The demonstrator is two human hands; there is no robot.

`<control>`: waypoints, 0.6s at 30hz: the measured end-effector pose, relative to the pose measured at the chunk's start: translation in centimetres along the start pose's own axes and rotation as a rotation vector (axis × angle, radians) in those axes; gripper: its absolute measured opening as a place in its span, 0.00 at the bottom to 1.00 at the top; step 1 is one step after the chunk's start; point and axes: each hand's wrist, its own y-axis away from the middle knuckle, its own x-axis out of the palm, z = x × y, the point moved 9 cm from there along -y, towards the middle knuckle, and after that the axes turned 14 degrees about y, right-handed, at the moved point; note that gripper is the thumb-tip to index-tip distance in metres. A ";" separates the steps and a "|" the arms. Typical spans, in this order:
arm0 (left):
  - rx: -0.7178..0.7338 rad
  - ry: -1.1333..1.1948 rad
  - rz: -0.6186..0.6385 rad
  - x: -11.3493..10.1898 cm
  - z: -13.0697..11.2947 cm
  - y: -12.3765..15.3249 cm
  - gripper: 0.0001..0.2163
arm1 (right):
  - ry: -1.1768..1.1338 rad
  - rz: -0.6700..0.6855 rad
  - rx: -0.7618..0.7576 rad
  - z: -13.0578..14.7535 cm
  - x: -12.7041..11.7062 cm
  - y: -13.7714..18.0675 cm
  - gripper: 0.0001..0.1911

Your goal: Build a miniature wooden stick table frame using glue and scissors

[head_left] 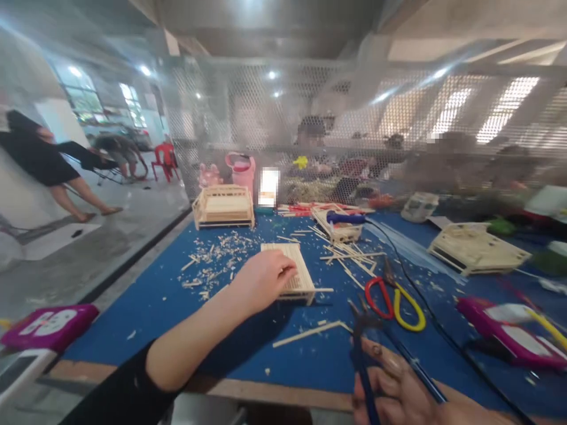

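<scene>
I'm seemingly trimming: left hand [262, 278] curled over the slatted model [297, 255], hold unclear, right hand [394, 383] gripping pliers [367, 322] the overhanging stick [324, 290] probably needs next.

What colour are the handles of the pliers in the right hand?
The pliers' handles are dark blue, best seen in the head view.

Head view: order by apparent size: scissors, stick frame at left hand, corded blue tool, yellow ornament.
1. Scissors, stick frame: too alike to rank, left hand hiding part
2. Corded blue tool
3. Yellow ornament
</scene>
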 end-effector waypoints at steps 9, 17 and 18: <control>0.207 -0.119 0.024 2.5 -2.2 1.0 0.11 | 0.052 -0.007 0.021 1.8 2.5 1.2 0.25; 0.174 -0.133 0.030 3.8 -2.1 0.8 0.13 | 0.050 0.052 0.028 4.6 4.4 1.6 0.13; 0.173 -0.127 0.028 3.8 -2.1 0.8 0.13 | 0.073 0.034 0.031 4.6 4.2 1.4 0.12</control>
